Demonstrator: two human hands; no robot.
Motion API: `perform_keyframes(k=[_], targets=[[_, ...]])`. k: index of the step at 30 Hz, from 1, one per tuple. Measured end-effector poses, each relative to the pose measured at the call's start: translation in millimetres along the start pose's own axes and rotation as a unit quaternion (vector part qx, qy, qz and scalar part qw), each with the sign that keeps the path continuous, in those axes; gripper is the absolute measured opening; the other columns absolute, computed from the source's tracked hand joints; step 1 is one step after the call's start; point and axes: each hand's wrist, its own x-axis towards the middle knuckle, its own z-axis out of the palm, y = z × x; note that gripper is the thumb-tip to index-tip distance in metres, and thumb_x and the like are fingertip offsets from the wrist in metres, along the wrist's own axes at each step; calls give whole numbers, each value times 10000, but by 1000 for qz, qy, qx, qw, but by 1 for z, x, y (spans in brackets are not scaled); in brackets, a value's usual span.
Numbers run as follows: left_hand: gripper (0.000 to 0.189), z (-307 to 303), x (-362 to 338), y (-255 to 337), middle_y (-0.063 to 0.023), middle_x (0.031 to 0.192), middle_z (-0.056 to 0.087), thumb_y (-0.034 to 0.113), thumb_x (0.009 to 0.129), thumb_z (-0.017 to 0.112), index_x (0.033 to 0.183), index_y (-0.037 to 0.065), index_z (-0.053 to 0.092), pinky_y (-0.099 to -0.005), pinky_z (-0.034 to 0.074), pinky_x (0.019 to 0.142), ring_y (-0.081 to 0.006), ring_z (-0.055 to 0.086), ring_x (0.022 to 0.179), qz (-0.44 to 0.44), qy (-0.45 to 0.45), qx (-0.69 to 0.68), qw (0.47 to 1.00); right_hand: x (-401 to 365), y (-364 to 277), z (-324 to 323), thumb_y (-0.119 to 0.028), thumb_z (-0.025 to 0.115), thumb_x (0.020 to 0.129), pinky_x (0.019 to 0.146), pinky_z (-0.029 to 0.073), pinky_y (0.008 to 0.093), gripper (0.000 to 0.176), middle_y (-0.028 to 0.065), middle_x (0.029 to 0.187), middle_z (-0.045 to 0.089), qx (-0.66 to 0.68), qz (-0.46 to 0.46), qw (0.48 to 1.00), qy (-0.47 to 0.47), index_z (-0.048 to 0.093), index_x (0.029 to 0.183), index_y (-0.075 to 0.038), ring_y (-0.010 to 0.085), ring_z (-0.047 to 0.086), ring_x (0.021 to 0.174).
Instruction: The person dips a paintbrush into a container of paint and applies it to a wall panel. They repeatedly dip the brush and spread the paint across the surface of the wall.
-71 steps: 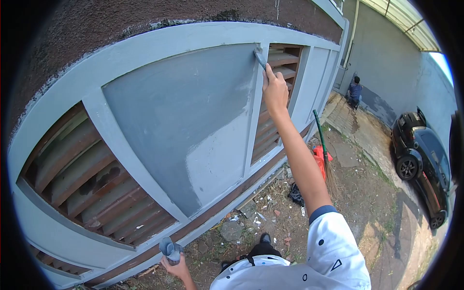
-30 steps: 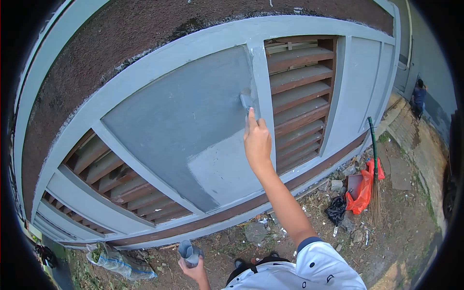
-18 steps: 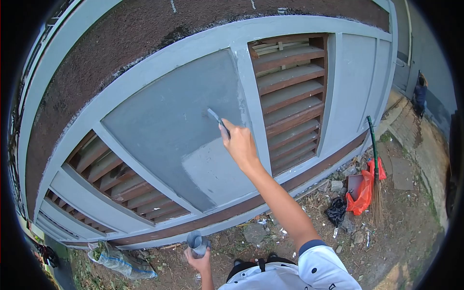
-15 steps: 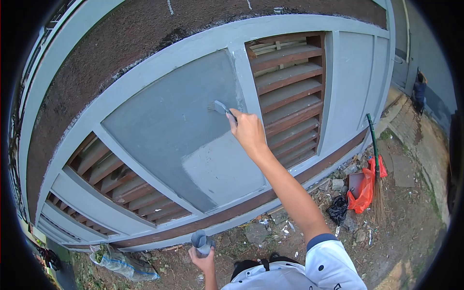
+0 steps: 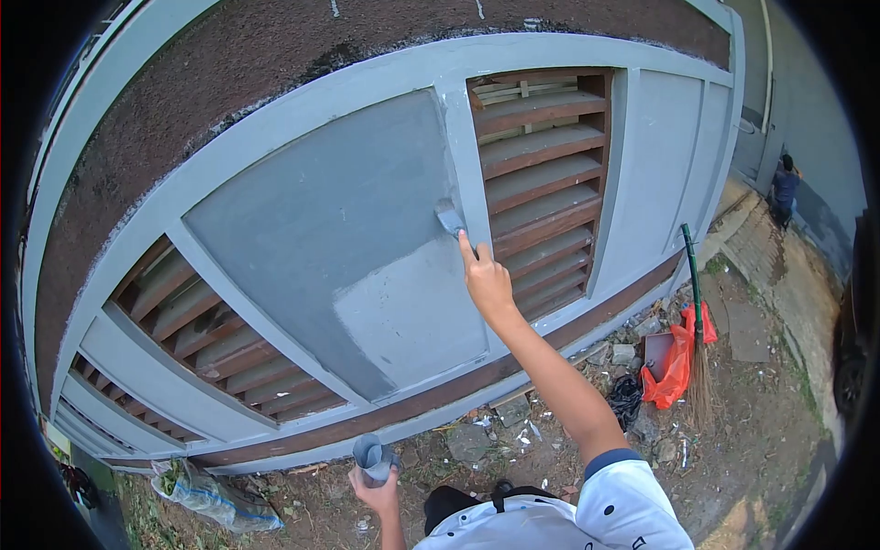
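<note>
My right hand [image 5: 488, 282] is closed around the handle of a paintbrush [image 5: 450, 218]. The brush's bristles touch the wall panel [image 5: 312, 211] near its right edge, beside the upright frame strip. Most of this panel is coated in darker wet-looking grey paint; a paler patch [image 5: 412, 307] shows at its lower right. Low in the view, my left hand [image 5: 378, 495] grips a grey paint-stained cup [image 5: 373, 458], its open top facing up. The paint level inside cannot be made out.
Brown slatted vents [image 5: 541, 183] flank the panel. At the right, a broom [image 5: 694, 302] stands by a red plastic bag [image 5: 674, 367] and a black bag [image 5: 625, 401]. A filled sack [image 5: 215, 495] lies lower left. Another person [image 5: 785, 191] crouches by the far wall.
My right hand has moved the brush rightward and slightly down across the panel, towards the frame strip. My left hand still holds the cup, and the view has shifted slightly.
</note>
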Motion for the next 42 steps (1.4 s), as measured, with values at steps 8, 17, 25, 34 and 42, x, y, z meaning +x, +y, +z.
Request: perform_keyframes(k=[8,17,25,34,42], targets=[[538,-2,-9,7,-86,1030,442,-46,558,753,1046,-77,529,-331,450,842,-223,545,959,10,-8,44,999,-121,24,67,-24,543,778,520,554,364,314,161,815,604,-36,39,978,-199,567,1090,-6,276,665,620],[508,-27,-5,10,-90,1010,453,-16,574,764,1015,-63,515,-322,434,827,-215,533,937,-6,52,70,996,7,18,-18,-29,574,738,503,544,345,157,164,736,617,-58,-79,990,-102,611,887,4,293,667,636],[705,-26,4,-13,-220,1171,547,129,654,804,1222,-115,466,-373,430,901,-274,548,1015,-78,39,180,980,99,0,-81,-25,564,737,475,514,347,216,154,693,583,-13,-71,987,144,595,943,30,281,640,585],[642,20,10,-34,-212,1122,565,136,671,788,1183,-116,494,-395,408,909,-276,532,1014,8,-44,186,981,-102,77,-50,-210,594,868,598,494,413,228,225,711,616,239,237,941,-36,668,990,-32,376,609,645],[639,45,8,-19,-220,1213,491,93,653,785,1174,-125,486,-416,394,949,-308,500,1082,5,-105,145,984,-481,142,-110,-344,599,845,707,506,419,305,214,788,655,-43,729,679,-81,698,945,-74,343,659,772]])
